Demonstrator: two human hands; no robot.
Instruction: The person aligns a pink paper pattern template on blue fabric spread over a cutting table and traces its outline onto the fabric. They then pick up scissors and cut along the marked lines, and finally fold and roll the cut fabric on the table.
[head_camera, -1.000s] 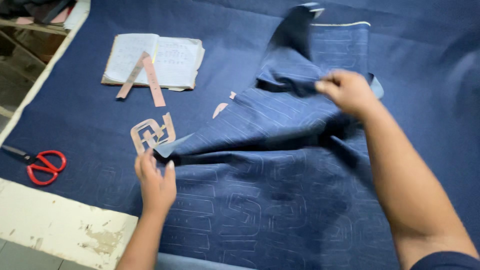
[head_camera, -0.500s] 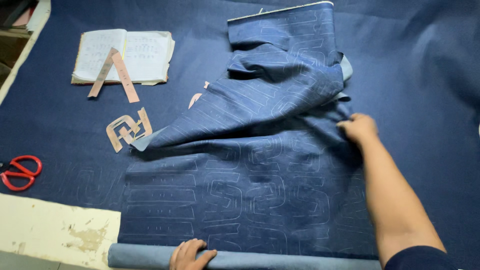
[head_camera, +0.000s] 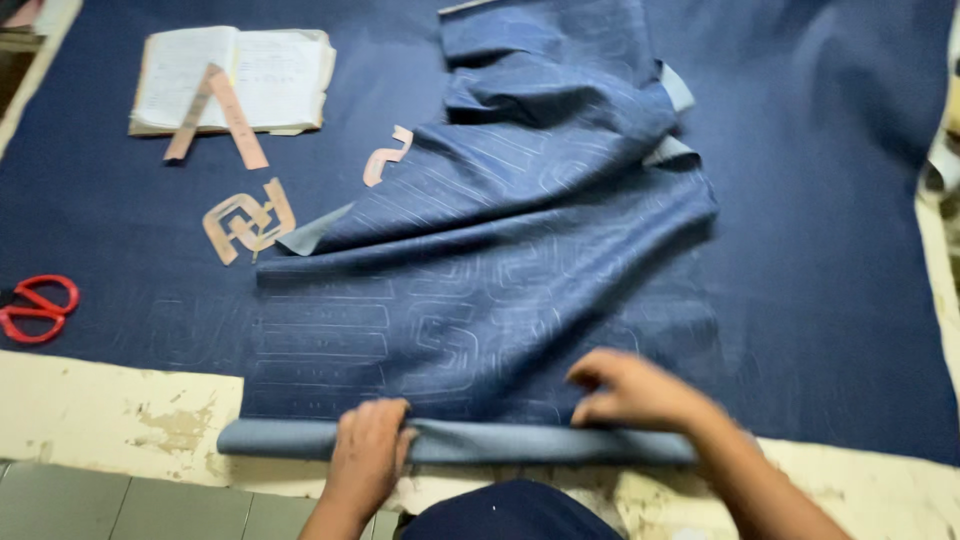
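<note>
A blue denim piece (head_camera: 500, 250) with chalk outlines lies crumpled across the dark blue cloth-covered table (head_camera: 820, 250). Its near edge is turned up into a pale rolled fold (head_camera: 270, 438) along the table's front. My left hand (head_camera: 368, 455) grips that fold near its left part. My right hand (head_camera: 630, 392) pinches the fold's edge further right, fingers curled on the fabric.
Red-handled scissors (head_camera: 38, 306) lie at the left edge. An open notebook (head_camera: 235, 75) with two cardboard strips (head_camera: 222, 112) sits at the back left. Cardboard pattern cut-outs (head_camera: 245, 220) and a small one (head_camera: 386, 156) lie beside the denim. The worn pale table edge (head_camera: 100, 400) runs along the front.
My right hand came from the denim's right side down to the near fold. My left hand took hold of the rolled edge. The view shifted left and nearer.
</note>
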